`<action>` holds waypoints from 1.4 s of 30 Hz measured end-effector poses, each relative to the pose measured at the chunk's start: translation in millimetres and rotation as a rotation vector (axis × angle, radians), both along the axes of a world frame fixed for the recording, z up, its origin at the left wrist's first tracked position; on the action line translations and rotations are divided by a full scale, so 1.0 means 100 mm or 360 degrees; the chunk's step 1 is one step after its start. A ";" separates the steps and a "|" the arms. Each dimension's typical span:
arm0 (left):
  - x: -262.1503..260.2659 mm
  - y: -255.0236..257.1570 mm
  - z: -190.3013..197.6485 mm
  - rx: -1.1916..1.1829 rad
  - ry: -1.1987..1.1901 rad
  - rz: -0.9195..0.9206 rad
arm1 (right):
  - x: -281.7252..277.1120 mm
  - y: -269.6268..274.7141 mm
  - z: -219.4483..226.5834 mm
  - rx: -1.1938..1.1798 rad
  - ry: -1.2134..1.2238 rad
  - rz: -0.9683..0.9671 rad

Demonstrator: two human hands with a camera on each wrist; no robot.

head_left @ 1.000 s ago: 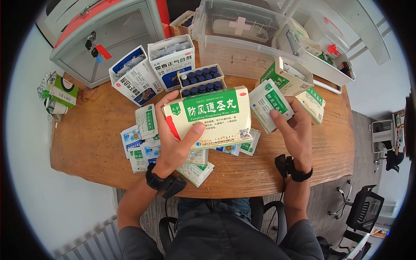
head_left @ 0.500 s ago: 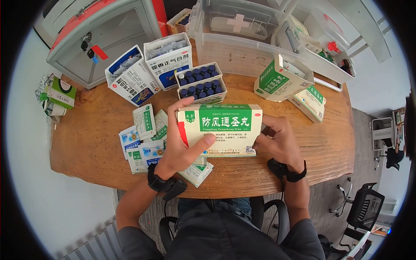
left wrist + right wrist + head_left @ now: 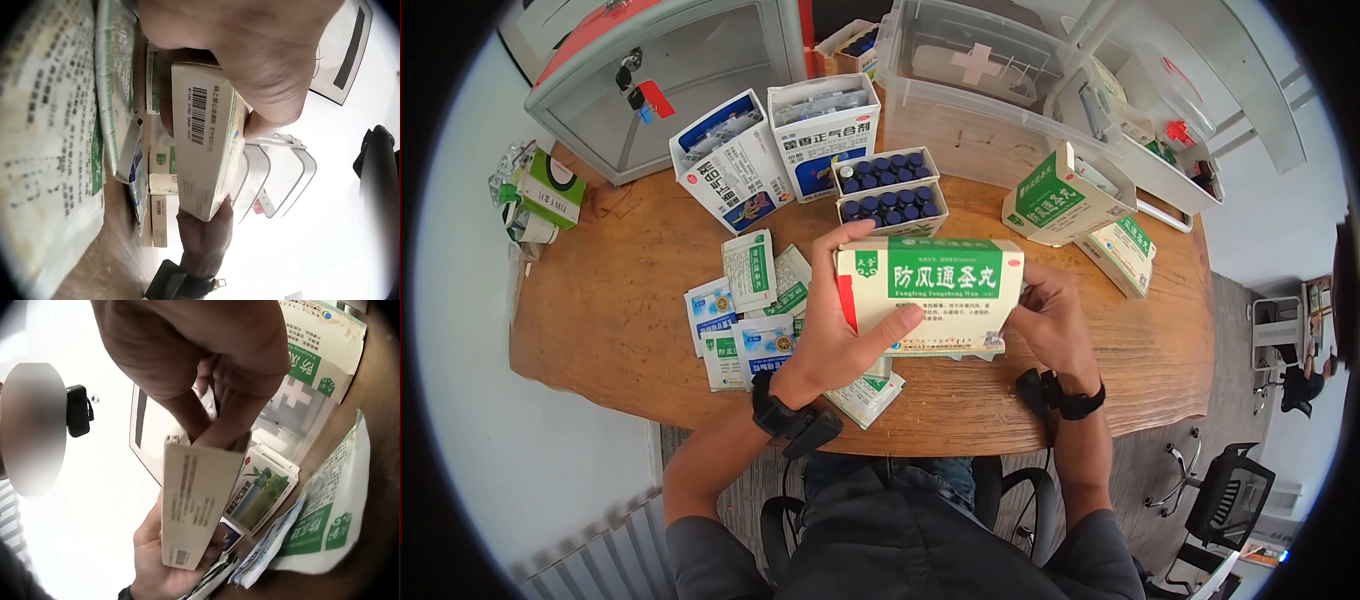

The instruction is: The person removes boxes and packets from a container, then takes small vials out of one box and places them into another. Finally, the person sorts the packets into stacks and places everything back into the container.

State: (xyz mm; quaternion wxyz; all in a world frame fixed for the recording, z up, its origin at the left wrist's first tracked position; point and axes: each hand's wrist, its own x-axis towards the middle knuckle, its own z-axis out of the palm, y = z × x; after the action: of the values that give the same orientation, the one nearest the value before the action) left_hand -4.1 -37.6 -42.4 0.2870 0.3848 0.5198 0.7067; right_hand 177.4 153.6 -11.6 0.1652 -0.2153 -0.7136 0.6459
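In the head view the left hand grips the left end of a green-and-cream medicine box, thumb across its printed front. At the box's other end is the right hand, its fingertips partly behind the box. The right wrist view shows fingers of the right hand reaching into the open end of the box; the fingertips are hidden inside, so their hold cannot be told. The left hand supports the far end there. Green-and-white packets and blue-and-white packets lie left of the box.
Behind the hands stand two white-and-blue boxes and trays of dark-capped bottles. An open green-and-cream box stands at right beside a lying one. A clear plastic case and a grey cabinet are at the back.
The right hand has come from the right, where it held a green-and-white packet, to the box's end; that packet is out of sight. The left hand and box have shifted right.
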 end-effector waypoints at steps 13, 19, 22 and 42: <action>0.01 0.01 -0.07 0.0040 0.0134 -0.0127 | 0.13 0.14 -0.04 0.0133 -0.0193 0.0524; 0.03 0.02 0.03 0.0033 -0.0034 -0.0031 | 0.08 0.07 0.10 -0.0175 -0.0181 0.0223; 0.04 0.03 0.06 0.0022 -0.0123 0.0007 | 0.00 -0.01 0.08 -0.0185 -0.0053 0.0056; 0.07 0.05 0.01 0.0074 -0.0038 0.0016 | 0.07 0.07 0.00 0.0507 0.0021 0.0357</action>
State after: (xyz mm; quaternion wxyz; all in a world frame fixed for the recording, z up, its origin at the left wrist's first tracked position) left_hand 3.0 -32.6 -41.6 0.2806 0.3803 0.5017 0.7245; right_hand 184.0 160.8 -11.6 0.1288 -0.1015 -0.8252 0.5405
